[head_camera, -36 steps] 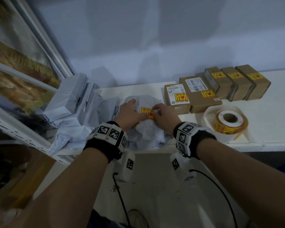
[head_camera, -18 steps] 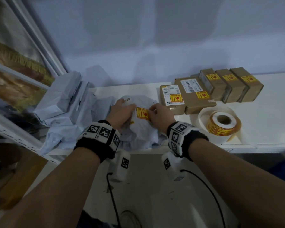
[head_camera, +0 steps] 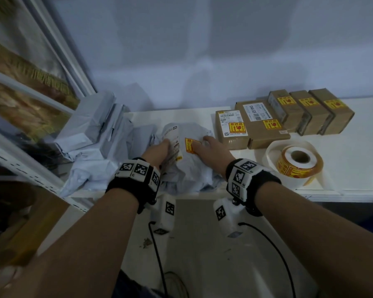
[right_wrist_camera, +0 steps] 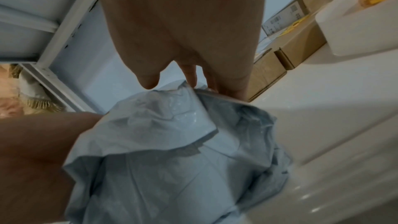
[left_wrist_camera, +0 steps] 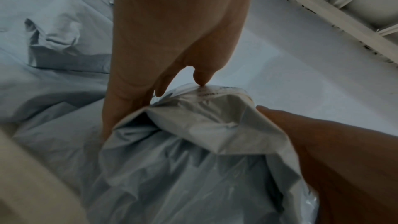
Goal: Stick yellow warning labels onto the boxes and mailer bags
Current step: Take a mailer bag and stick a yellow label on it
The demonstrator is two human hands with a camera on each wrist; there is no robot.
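Note:
A crumpled grey mailer bag (head_camera: 187,168) lies at the front edge of the white table (head_camera: 353,151). A yellow warning label (head_camera: 191,145) is stuck on its top, and its white shipping label (head_camera: 173,143) stands tilted up on the left side. My left hand (head_camera: 157,149) grips the bag's left side, with fingers (left_wrist_camera: 129,91) behind the fold and the thumb (left_wrist_camera: 301,134) in front. My right hand (head_camera: 213,148) grips the right side (right_wrist_camera: 193,105), its thumb by the yellow label's edge.
Several brown boxes (head_camera: 267,125), each with a yellow label, stand in a row at the back right. The label roll (head_camera: 299,163) lies right of my right hand. A pile of grey mailer bags (head_camera: 95,134) fills the left end beside a shelf upright (head_camera: 19,168).
Both hands have left the yellow label and moved apart to the bag's sides. The bag's left side with the white shipping label has come up.

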